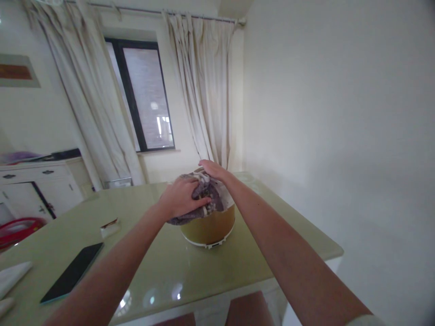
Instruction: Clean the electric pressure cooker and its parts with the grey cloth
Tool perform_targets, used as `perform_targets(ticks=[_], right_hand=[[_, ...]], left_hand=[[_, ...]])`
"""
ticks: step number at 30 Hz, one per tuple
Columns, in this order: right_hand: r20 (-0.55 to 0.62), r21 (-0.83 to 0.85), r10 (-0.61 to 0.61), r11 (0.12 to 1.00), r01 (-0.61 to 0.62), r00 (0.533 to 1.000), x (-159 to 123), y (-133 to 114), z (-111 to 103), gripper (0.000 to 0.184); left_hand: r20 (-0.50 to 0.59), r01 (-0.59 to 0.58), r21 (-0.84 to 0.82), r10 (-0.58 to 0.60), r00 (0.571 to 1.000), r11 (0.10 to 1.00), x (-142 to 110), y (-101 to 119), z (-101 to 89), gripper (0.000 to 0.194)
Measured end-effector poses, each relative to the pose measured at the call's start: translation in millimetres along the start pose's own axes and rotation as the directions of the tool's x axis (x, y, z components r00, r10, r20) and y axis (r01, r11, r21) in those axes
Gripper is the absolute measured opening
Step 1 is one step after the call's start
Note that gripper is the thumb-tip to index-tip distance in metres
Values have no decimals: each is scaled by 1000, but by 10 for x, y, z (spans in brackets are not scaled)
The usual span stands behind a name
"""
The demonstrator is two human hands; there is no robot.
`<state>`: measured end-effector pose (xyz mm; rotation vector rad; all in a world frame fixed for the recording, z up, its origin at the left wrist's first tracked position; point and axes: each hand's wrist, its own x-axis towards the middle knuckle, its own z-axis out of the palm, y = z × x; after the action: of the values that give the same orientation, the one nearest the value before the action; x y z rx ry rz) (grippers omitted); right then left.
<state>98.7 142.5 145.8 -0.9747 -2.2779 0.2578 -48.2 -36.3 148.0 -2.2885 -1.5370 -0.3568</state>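
Observation:
A round, drum-like object (211,228) with a golden-brown side and a white rim at its base stands on the pale green tabletop. Over its top lies a bunched grey-purple patterned cloth (214,199). My left hand (181,195) grips the cloth on the left, thumb pointing right and fingers curled over the folds. At the far top, my right hand (214,170) rests with its fingers stretched out to the left, against the cloth and the upper edge of the drum-like object. What lies beneath the cloth is hidden.
On the left of the table (149,276) lie a dark tablet-like slab (73,271), a small white packet (109,227) and white items (13,277) by the edge. A white wall (340,113) borders the right side. Beyond stand a white cabinet (41,181) and a red basin (20,231).

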Motion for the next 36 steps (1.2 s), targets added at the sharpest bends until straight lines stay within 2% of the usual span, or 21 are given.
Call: perform_targets(ticks=[2, 5, 7, 9, 14, 18, 22, 24, 25, 26, 27, 28, 29, 30, 31, 32, 34, 36], right_hand=[[27, -12, 17, 1000, -17, 999, 17, -10, -1, 31], [52, -30, 32, 999, -31, 998, 0, -20, -16, 27], [53, -35, 29, 999, -27, 998, -36, -21, -31, 26], [51, -33, 20, 999, -19, 999, -80, -23, -46, 26], [71, -26, 18, 1000, -16, 997, -147, -70, -81, 31], [93, -16, 34, 999, -33, 995, -168, -132, -111, 36], [98, -10, 59, 998, -58, 993, -226, -199, -154, 37], [103, 9, 100, 995, -101, 990, -267, -230, -172, 40], [108, 28, 127, 991, -130, 986, -285, -243, -179, 43], [113, 50, 148, 987, -154, 983, -299, -253, -183, 46], [116, 70, 158, 984, -166, 981, -307, -261, -184, 49], [115, 83, 157, 982, -167, 981, -310, -265, -184, 51], [113, 85, 144, 984, -154, 983, -306, -268, -181, 53], [113, 69, 126, 989, -134, 986, -298, -268, -178, 54], [112, 38, 106, 993, -110, 988, -286, -268, -175, 57], [113, -2, 85, 996, -85, 990, -274, -266, -173, 60], [118, -67, 43, 997, -35, 992, -249, -259, -170, 64], [125, -89, -4, 996, 15, 992, -227, -242, -167, 66]], left_hand=[[-44, 5, 77, -1, 999, 997, -89, 291, 34, 55], [-133, 16, 195, 10, 991, 981, -200, 662, 222, 44], [-220, -8, 237, 61, 974, 971, -287, 801, 411, 48], [-292, -41, 223, 107, 951, 974, -382, 846, 608, 53], [-357, -150, 69, 165, 919, 986, -618, 781, 1046, 57], [-355, -285, 152, 321, 878, 946, -851, 705, 1466, 62], [-355, -438, 244, 500, 790, 865, -1141, 432, 1968, 59], [-366, -459, 204, 502, 783, 865, -1260, 209, 2180, 61], [-375, -429, 152, 453, 809, 891, -1300, 91, 2260, 61], [-400, -355, 78, 356, 845, 932, -1322, -24, 2317, 59], [-434, -241, -16, 210, 876, 971, -1326, -130, 2348, 53], [-464, -85, -130, 15, 886, 988, -1311, -222, 2353, 46], [-475, 80, -256, -198, 858, 963, -1280, -297, 2334, 41], [-454, 220, -378, -387, 802, 899, -1235, -355, 2293, 39], [-407, 318, -479, -527, 746, 819, -1182, -395, 2235, 40], [-348, 374, -552, -614, 708, 745, -1124, -419, 2163, 41], [-269, 393, -634, -666, 696, 667, -1010, -433, 1984, 39], [-292, 361, -662, -669, 683, 657, -897, -424, 1764, 37]])
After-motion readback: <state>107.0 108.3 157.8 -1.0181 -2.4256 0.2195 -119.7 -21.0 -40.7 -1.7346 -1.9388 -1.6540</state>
